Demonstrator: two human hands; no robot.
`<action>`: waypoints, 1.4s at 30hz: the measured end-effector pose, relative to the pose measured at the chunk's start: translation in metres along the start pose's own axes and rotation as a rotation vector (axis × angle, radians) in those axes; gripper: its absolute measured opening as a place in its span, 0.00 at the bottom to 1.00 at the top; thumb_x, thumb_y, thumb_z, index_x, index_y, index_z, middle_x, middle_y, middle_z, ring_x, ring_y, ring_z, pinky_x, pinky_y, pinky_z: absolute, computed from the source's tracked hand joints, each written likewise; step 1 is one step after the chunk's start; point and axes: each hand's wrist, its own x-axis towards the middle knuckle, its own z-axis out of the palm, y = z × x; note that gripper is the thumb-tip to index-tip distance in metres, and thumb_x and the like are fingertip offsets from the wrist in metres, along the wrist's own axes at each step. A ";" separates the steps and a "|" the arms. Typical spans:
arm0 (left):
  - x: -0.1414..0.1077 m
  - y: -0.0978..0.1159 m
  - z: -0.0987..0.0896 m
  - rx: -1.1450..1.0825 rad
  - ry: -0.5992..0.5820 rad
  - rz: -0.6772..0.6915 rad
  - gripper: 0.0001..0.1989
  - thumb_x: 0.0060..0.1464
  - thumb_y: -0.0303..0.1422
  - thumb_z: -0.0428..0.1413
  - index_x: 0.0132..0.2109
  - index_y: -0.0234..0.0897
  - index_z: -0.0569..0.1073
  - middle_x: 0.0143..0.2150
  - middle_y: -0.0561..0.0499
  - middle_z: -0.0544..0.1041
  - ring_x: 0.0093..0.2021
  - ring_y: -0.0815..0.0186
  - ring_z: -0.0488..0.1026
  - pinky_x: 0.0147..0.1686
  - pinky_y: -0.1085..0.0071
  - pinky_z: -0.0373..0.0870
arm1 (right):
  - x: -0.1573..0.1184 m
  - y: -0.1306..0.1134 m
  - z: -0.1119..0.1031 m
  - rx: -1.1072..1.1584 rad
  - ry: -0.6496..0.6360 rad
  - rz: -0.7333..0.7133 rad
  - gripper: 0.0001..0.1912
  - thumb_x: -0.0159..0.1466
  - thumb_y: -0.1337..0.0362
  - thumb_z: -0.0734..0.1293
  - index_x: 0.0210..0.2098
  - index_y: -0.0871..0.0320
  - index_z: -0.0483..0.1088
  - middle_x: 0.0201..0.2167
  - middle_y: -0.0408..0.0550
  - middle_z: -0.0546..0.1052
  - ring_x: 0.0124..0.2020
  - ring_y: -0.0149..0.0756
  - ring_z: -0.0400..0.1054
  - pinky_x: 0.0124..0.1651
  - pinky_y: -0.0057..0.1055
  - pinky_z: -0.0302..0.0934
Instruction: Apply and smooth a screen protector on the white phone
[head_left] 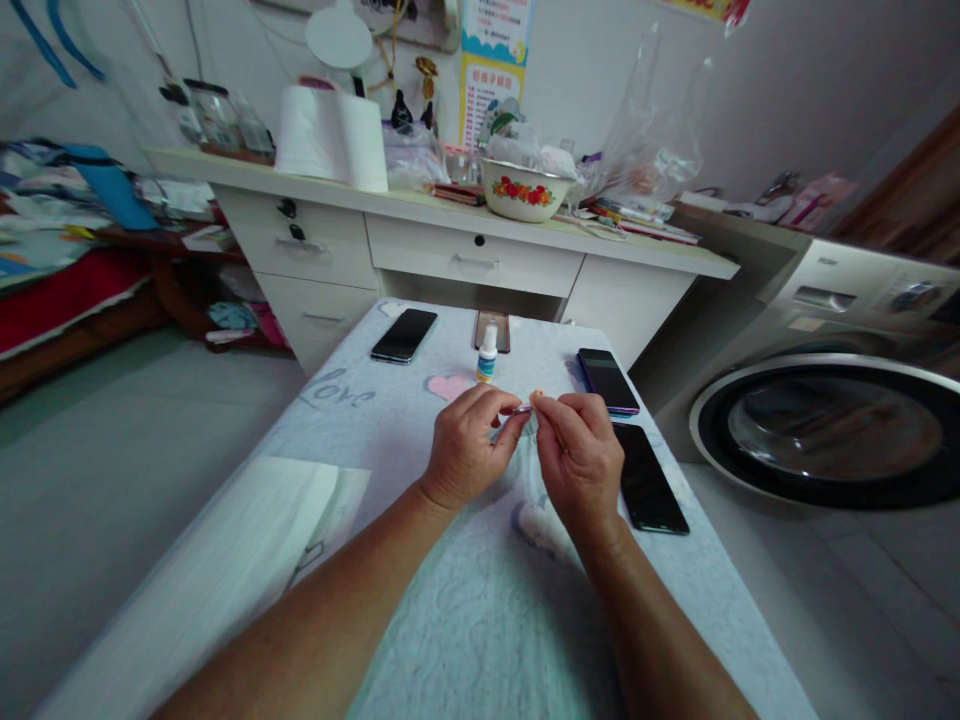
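Above the middle of the cloth-covered table (450, 620), my left hand (474, 440) pinches a small, thin item (523, 408) between thumb and fingertips. My right hand (579, 450) is closed just beside it, fingertips near the item's right end; what it grips is too small to make out. A small white spray bottle (487, 355) with a blue and yellow label stands upright just beyond my left hand. Behind the bottle lies a phone case (504, 330). One dark phone (405, 335) is at the table's far left; another (609, 382) and a larger black device (649, 480) lie on the right.
White paper sheets (247, 530) cover the left edge of the table. Past the far edge stands a white desk (472, 262) with drawers, bearing a floral bowl (525, 192), a large white roll (330, 135) and plastic bags. A washing machine (840, 330) is at the right.
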 end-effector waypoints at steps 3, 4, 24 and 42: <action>0.000 0.001 0.000 0.004 -0.006 -0.008 0.02 0.57 0.30 0.55 0.36 0.36 0.71 0.31 0.52 0.73 0.31 0.69 0.70 0.31 0.73 0.68 | 0.001 0.002 -0.001 -0.025 0.010 0.011 0.11 0.64 0.70 0.62 0.43 0.55 0.73 0.33 0.46 0.69 0.33 0.30 0.67 0.36 0.27 0.65; 0.000 0.001 -0.001 0.005 -0.007 -0.010 0.02 0.57 0.30 0.55 0.36 0.36 0.71 0.31 0.52 0.73 0.31 0.69 0.70 0.31 0.73 0.68 | 0.002 0.003 -0.002 -0.033 0.020 0.013 0.11 0.64 0.70 0.62 0.43 0.55 0.73 0.33 0.46 0.69 0.33 0.30 0.68 0.36 0.27 0.65; -0.001 0.001 -0.001 -0.006 0.015 0.001 0.02 0.56 0.30 0.55 0.36 0.36 0.71 0.30 0.52 0.73 0.30 0.70 0.70 0.30 0.74 0.68 | 0.002 0.002 0.000 -0.035 0.083 0.010 0.10 0.64 0.70 0.62 0.41 0.55 0.73 0.31 0.45 0.69 0.32 0.31 0.67 0.35 0.29 0.66; 0.005 0.006 -0.002 -0.073 0.037 -0.029 0.01 0.53 0.27 0.57 0.35 0.36 0.72 0.29 0.54 0.72 0.28 0.72 0.68 0.28 0.76 0.67 | -0.002 -0.005 0.003 0.038 -0.003 -0.022 0.13 0.64 0.71 0.62 0.44 0.54 0.73 0.33 0.45 0.68 0.32 0.29 0.67 0.36 0.27 0.66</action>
